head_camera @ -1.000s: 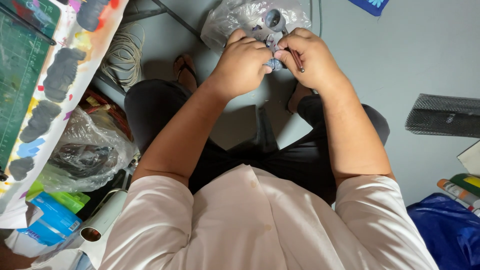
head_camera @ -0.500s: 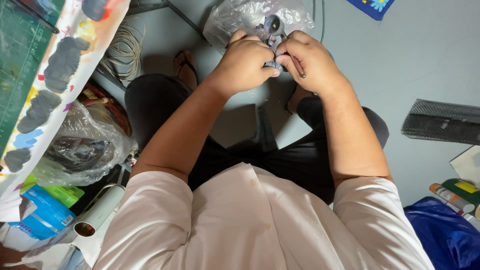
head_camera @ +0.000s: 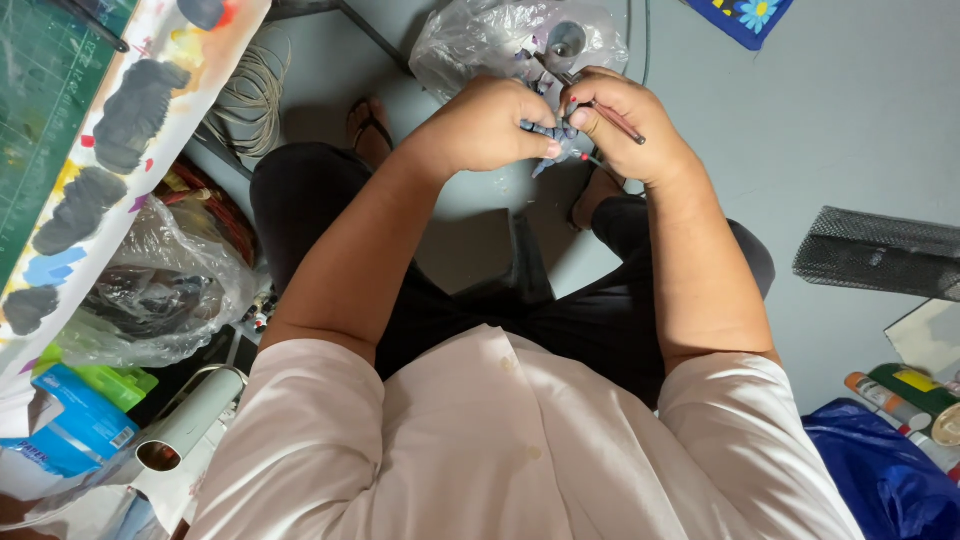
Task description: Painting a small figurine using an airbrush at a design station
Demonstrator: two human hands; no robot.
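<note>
I sit and look down over my lap. My left hand (head_camera: 487, 125) is closed around a small grey-blue figure (head_camera: 556, 140), gripping it between thumb and fingers. My right hand (head_camera: 620, 125) holds a thin brush (head_camera: 612, 117) with its dark handle pointing right and its tip at the figure. Both hands are together above the floor, just in front of a clear plastic bag (head_camera: 480, 45) holding small grey parts. Most of the figure is hidden by my fingers.
A paint-smeared white sheet (head_camera: 120, 130) and green cutting mat (head_camera: 40, 90) lie at the left. Below them are a crumpled plastic bag (head_camera: 150, 290), a coil of cord (head_camera: 250, 95), a blue box (head_camera: 75, 430). A black mesh piece (head_camera: 880, 250) and paint tubes (head_camera: 880, 395) lie right.
Both hands have kept together on the figure, shifting only slightly as the brush works. The view has moved a little.
</note>
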